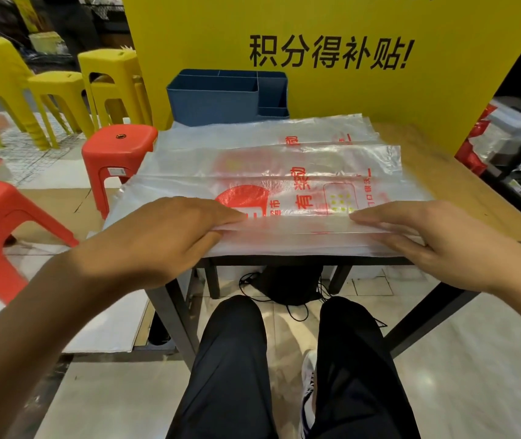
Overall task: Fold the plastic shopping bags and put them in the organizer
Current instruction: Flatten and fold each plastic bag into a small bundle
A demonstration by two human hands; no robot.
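In the head view, a seated person leans both arms over a wooden surface [449,172] on which clear plastic shopping bags [284,160] with red print lie flat and overlapping, spread from the near edge toward the back. The nearest bag [300,204] hangs slightly over the near edge, and its front margin is lifted into a fold. The left hand [161,236] grips that folded edge on the left, fingers laid along the top and the thumb tucked beneath the plastic. The right hand [417,236] grips the same edge on the right, fingers extended over the top and the thumb below. The 2 hands are well apart, with the red printed logo between them. At the back of the surface, just beyond the farthest bag, stands a blue organizer [227,98] with several open compartments, against a yellow board [332,52] with black characters. To the left on the floor stand 2 red stools [119,153] and several yellow stools [110,80]. Below the surface, the person's dark trousers [230,359] show.
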